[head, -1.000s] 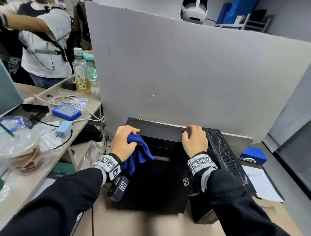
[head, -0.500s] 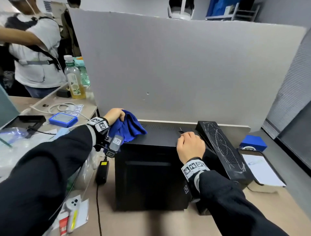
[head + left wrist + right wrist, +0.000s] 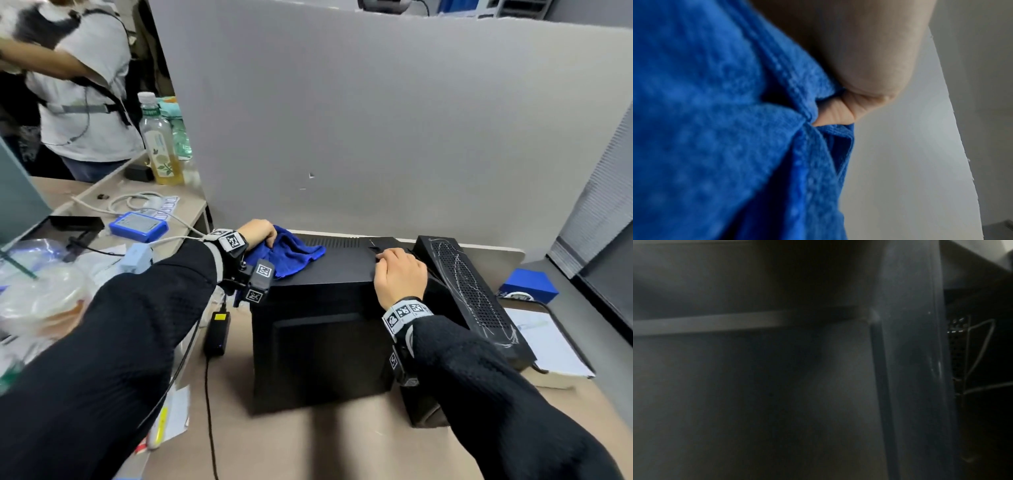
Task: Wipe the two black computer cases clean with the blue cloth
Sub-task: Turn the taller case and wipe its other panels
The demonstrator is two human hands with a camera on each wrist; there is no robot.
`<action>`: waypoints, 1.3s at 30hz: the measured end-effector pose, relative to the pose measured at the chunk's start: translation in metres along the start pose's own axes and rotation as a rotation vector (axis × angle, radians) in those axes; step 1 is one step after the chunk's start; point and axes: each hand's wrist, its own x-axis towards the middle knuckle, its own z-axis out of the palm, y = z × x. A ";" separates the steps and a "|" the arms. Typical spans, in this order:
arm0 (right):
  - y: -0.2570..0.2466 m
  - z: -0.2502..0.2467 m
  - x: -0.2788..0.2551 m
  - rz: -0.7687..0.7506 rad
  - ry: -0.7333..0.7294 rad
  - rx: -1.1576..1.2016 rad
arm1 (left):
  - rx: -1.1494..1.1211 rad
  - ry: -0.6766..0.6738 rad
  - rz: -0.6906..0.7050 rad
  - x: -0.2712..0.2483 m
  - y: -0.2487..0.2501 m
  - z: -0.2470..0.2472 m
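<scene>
The left hand bunches the blue cloth, its fingers curled into the fabric; the left wrist view shows a fingertip tucked into a fold of the cloth. The cloth lies on the top panel of the larger black computer case, at the panel's 10 o'clock corner, part of it spread toward 3 o'clock over the vent slots. The right hand rests palm down on the same case's top at its 3 o'clock edge, fingers loosely bent over the edge and holding nothing. The right wrist view is dark and shows only the case's panel. There are two black cases: the second, slimmer case leans tilted against the first at 3 o'clock, its mesh side marked with pale scribbled lines. One cloth is visible. At 9 o'clock of the cases lies a black power adapter, and at 3 o'clock a blue box.
</scene>
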 end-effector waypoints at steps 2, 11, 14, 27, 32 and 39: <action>0.002 0.003 0.001 -0.020 0.039 0.039 | 0.071 -0.013 0.006 -0.003 -0.002 0.003; 0.011 0.009 -0.005 -0.060 0.041 0.158 | 0.273 -0.050 -0.052 -0.023 -0.003 0.010; 0.005 0.009 -0.015 0.124 0.103 0.118 | 0.245 -0.048 -0.061 -0.027 -0.006 0.006; -0.022 0.016 0.002 0.599 -0.192 0.509 | 0.174 -0.039 -0.097 -0.038 -0.018 -0.010; -0.021 0.016 0.035 0.512 -0.253 0.463 | -0.090 0.066 -0.079 -0.046 -0.041 -0.002; -0.058 0.006 -0.012 0.528 -0.139 0.619 | -0.578 0.353 -0.107 -0.054 -0.081 0.020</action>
